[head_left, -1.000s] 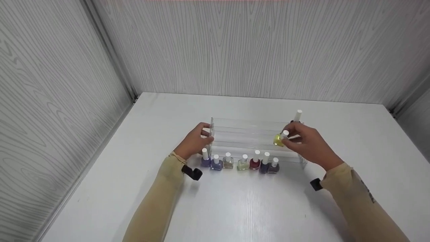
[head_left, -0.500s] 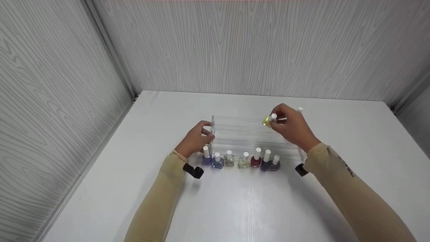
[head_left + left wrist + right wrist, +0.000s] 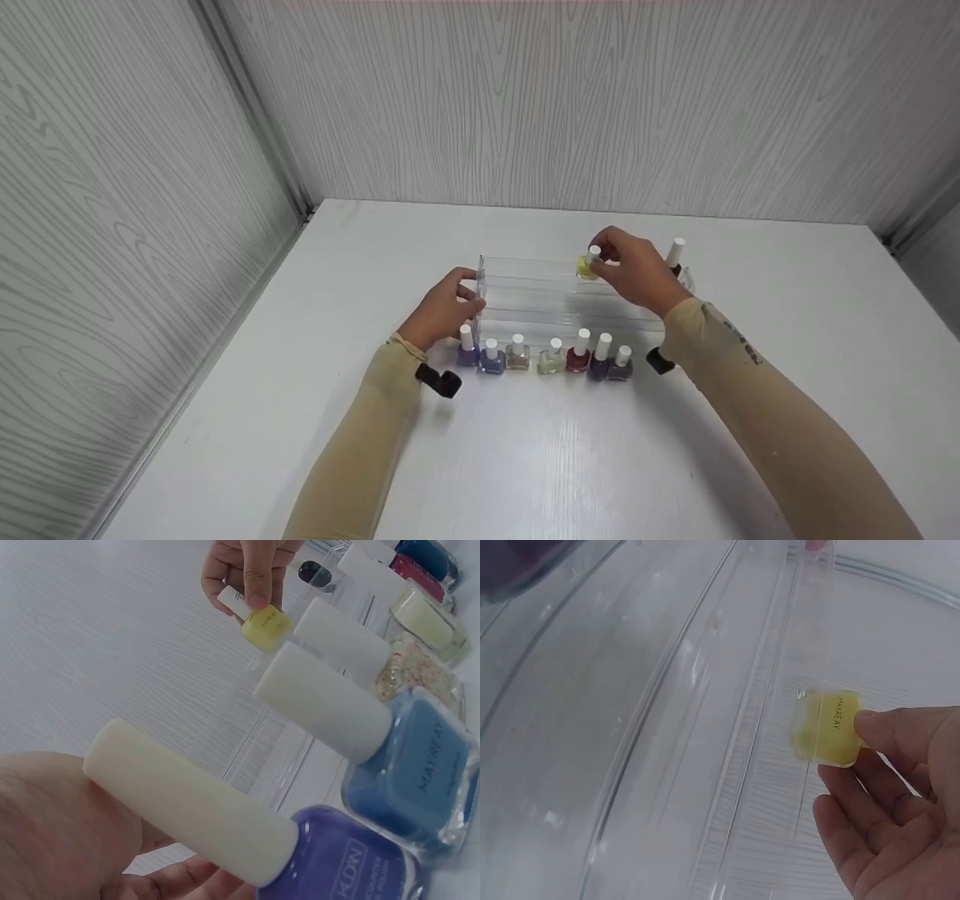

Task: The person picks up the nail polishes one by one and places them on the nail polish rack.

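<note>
My right hand [image 3: 637, 271] pinches a yellow nail polish bottle [image 3: 585, 268] with a white cap at the top tier of a clear stepped rack [image 3: 525, 300]. In the right wrist view, the thumb presses near one end of the yellow bottle [image 3: 829, 727], which overlaps the rack's clear top strip; whether it touches the tier's floor I cannot tell. My left hand [image 3: 439, 311] grips the rack's left side panel, thumb in front. Close to that hand, a purple nail polish bottle [image 3: 337, 859] and a blue one [image 3: 412, 772] stand before the rack.
Along the rack's front stand more bottles: glitter [image 3: 517, 358], pale green [image 3: 551, 363], red [image 3: 577, 360], dark blue [image 3: 599, 367] and dark grey [image 3: 619, 370]. A white-capped dark bottle [image 3: 676, 255] is at the rack's right end. A wood-grain panel [image 3: 570, 112] rises behind the table.
My right hand has carried the yellow nail polish bottle up and left from the middle tiers to the top tier. My left hand keeps its grip on the rack's side.
</note>
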The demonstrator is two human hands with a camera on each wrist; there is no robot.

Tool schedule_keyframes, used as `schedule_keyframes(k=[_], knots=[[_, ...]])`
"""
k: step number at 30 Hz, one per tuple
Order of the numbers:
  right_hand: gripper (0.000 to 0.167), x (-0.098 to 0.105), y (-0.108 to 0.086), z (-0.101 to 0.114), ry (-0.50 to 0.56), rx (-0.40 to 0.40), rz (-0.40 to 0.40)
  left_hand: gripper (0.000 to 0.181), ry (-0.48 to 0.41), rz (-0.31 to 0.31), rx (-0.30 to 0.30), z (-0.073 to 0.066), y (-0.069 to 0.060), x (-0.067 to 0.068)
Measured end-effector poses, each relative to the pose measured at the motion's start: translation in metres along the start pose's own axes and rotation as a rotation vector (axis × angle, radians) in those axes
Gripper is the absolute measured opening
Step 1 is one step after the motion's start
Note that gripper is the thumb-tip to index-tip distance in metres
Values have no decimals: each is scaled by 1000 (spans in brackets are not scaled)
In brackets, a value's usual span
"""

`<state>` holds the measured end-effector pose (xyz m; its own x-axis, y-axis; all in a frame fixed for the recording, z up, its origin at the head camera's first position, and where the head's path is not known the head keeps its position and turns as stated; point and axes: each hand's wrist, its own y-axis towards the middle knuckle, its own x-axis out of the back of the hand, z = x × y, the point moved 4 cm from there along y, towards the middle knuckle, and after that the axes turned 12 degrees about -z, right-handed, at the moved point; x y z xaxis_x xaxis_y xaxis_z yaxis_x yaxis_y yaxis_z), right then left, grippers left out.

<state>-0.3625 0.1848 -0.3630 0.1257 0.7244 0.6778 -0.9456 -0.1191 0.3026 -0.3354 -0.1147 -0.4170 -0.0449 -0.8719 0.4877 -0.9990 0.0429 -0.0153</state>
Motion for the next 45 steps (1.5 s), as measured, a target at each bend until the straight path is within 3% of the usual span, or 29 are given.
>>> schedule_keyframes(k=[15, 27, 32, 40, 45], knots=[[32, -7, 4, -6, -37, 19, 39, 55, 0, -11, -2, -1, 0, -3], [32, 0, 1, -6, -19, 28, 53, 54, -8, 2, 9, 0, 3, -4], [28, 21, -16, -3, 61, 92, -12, 55, 9, -4, 14, -1, 1, -2], [13, 62, -64, -7, 6, 338, -169, 56, 39, -16, 10, 4, -1, 2], [12, 75, -75, -26, -45, 251, -77, 56, 41, -18, 13, 5, -2, 3]])
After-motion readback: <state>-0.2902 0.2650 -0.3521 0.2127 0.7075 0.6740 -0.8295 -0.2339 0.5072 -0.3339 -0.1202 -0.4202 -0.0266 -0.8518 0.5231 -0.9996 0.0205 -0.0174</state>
